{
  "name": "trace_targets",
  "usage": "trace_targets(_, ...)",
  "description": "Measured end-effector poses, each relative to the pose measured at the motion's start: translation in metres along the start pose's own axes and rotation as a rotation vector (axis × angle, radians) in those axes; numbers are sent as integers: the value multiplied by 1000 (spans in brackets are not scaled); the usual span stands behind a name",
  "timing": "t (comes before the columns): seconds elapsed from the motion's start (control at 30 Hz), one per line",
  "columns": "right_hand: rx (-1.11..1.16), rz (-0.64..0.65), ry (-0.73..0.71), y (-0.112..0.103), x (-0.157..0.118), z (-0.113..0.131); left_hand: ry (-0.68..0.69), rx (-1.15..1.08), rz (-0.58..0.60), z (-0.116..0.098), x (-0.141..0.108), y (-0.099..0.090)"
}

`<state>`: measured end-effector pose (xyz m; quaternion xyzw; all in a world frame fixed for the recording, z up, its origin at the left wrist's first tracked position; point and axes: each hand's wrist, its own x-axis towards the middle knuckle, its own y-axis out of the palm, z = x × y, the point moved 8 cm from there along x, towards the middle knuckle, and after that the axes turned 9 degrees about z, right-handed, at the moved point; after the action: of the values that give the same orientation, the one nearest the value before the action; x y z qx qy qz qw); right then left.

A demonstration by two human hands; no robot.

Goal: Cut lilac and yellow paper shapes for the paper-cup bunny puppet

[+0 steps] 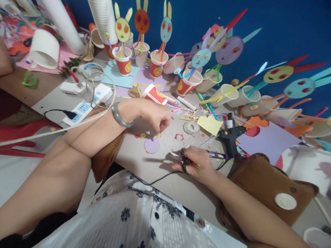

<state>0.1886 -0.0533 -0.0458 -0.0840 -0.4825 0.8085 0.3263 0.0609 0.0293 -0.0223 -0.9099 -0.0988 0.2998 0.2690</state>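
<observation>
My left hand (156, 117), with a bangle on its wrist, hovers over the table in a curled, closed shape; whatever its fingertips hold, if anything, is hidden. Just below it lie a purple paper circle (151, 145) and small yellow discs (143, 135). My right hand (198, 162) is closed around dark-handled scissors (184, 161) at the table's front part. Paper scraps (179, 137) lie between and beyond the hands. A tape roll (191, 127) and a yellow paper piece (210, 125) are beyond my right hand.
Paper cups with rabbit-faced figures (124, 62) line the blue wall. A tipped red cup (155, 94) lies behind my left hand. A black glue gun (230, 137) and purple sheet (269, 141) are at right. A power strip (88, 105) and cable are at left, near another person's arm (4, 58).
</observation>
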Motion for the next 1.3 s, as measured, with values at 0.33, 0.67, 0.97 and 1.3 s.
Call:
trace_targets(0.33,-36,26,-74,5,0,6,-143,52,30,18,0,4)
trace_targets(0.67,-46,52,-78,10,-2,3,-226,200,64,23,2,10)
trace_targets(0.97,-36,77,-56,16,-3,0,-322,268,55,19,-1,11)
trace_targets(1.3,-39,103,-42,19,-3,0,-318,270,-42,23,0,7)
